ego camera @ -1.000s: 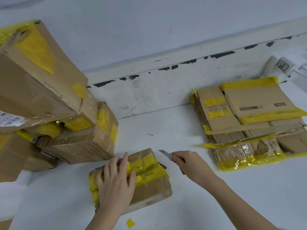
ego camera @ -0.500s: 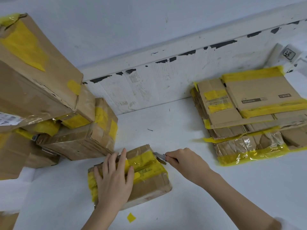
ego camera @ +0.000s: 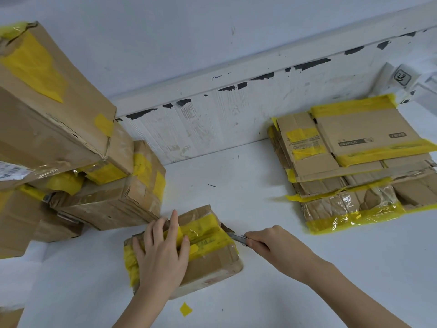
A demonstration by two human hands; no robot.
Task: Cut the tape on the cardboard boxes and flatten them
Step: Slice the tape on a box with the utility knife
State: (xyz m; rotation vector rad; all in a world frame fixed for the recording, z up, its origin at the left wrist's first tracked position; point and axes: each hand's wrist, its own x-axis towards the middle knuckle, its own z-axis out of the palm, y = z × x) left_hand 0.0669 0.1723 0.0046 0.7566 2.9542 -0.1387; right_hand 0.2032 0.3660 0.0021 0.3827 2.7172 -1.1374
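At the far left you have a pile of unopened boxes (ego camera: pixel 78 162), stacked and leaning; I count about five, though the lower left ones overlap too much to be sure. Just to its right and nearer you, the small box (ego camera: pixel 201 247) you are working on lies flat on the white surface (ego camera: pixel 272 280), its long axis running from near left to far right, with a band of yellow tape (ego camera: pixel 203 233) along its top. Your left hand (ego camera: pixel 163 254) lies palm down on the box's left half, its fingers (ego camera: pixel 173 223) straight and spread, pressing the top to steady it. A single scrap of tape (ego camera: pixel 185 309) lies on the surface just near of the box. Moving right, the blade of the one utility knife (ego camera: pixel 238 239) touches the box's right end where the tape wraps over the edge, pointing left along the box's length. Your right hand (ego camera: pixel 281 249) grips the knife handle, fingers curled tight around it. The relation that matters is this: the taped seam lies directly left of the blade, in line with it, and your pressing hand sits further along that same line, so a cut drawn leftward would run toward your left fingertips; I judge you should keep them off the tape line. At the far right, well apart, lies one stack of flattened boxes (ego camera: pixel 350 166); I count roughly four layers, not exactly.
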